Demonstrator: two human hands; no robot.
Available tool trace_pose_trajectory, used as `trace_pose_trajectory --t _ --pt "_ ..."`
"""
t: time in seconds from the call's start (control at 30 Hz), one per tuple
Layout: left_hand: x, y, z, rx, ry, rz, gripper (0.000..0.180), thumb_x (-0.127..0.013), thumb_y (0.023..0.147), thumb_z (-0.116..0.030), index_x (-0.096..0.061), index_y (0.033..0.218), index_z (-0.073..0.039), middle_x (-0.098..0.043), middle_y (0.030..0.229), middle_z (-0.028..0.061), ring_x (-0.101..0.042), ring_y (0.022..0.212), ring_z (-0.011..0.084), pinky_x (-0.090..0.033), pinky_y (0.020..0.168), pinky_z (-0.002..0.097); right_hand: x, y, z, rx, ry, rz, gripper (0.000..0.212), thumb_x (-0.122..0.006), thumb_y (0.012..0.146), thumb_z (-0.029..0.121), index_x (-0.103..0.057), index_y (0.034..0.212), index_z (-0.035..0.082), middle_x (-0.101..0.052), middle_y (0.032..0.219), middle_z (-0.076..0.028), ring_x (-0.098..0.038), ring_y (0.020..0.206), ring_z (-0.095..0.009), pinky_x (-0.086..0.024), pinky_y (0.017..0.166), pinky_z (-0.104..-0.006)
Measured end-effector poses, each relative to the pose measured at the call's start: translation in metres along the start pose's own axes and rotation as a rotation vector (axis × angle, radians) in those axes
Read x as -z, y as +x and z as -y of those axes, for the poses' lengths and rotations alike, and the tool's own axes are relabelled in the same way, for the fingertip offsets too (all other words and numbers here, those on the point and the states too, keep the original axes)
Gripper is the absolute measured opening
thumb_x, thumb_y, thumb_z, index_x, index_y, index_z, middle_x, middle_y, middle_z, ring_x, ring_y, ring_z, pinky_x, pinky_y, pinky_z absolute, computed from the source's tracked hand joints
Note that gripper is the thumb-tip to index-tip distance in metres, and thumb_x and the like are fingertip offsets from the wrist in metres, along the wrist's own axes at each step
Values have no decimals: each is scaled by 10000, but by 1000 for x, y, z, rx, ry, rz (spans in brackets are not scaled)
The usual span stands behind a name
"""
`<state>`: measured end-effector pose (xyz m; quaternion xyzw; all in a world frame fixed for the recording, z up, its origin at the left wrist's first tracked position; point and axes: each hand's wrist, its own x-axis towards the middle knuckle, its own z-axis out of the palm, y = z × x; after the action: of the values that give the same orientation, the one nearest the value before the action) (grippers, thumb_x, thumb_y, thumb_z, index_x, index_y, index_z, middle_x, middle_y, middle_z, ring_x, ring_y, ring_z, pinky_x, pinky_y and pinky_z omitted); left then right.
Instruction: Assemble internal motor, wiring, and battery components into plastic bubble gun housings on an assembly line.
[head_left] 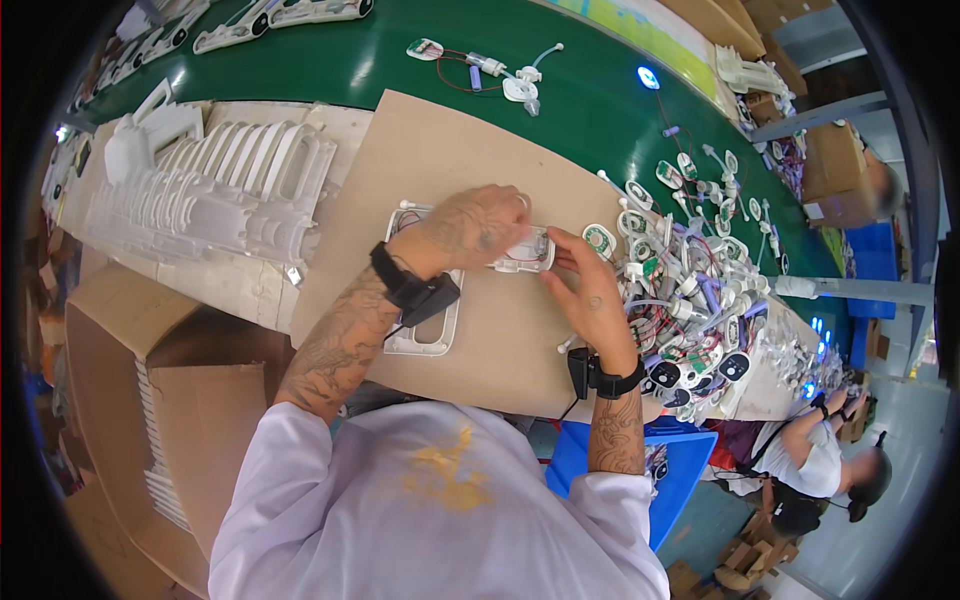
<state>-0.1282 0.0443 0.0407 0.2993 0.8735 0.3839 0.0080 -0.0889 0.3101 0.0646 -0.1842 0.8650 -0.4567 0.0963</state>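
- pretty bright, fairly even light overall
- whitish glare patches on the far green surface (590, 125)
- far blue light (648, 77) glows nearly white
- left hand (487, 222) looks kinda motion-blurred
- heavy fisheye bending, black rim, mushy edges

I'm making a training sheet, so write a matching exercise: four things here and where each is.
1. Small white casing
2. Wired-parts pile
3. Open cardboard box
4. Green surface

A. Lower left of the picture
B. Across the picture's top
C. Touching the right hand
D. Heaped right of that hand

1-C, 2-D, 3-A, 4-B
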Motion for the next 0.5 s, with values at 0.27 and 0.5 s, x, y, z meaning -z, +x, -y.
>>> trace_pose_trajectory --t 0.27,0.5 --pt "60 -19 15 115 150 50 122 -691 1028 -139 -741 1110 -64 -780 1017 136 -749 1010 351 -584 940 462 -2 -3 4 4 -44 -25 597 -800 963 -2 -612 1529 34 -728 1378 -226 -750 1211 -388 -606 1064 -454" --pt "59 -19 15 -2 139 22 75 -740 974 -127 -725 1032 -82 -724 914 101 -702 977 323 -556 964 452 -2 -4 6 17 -73 -9 609 -813 965 25 -600 1535 40 -723 1356 -232 -744 1204 -404 -605 1055 -470"
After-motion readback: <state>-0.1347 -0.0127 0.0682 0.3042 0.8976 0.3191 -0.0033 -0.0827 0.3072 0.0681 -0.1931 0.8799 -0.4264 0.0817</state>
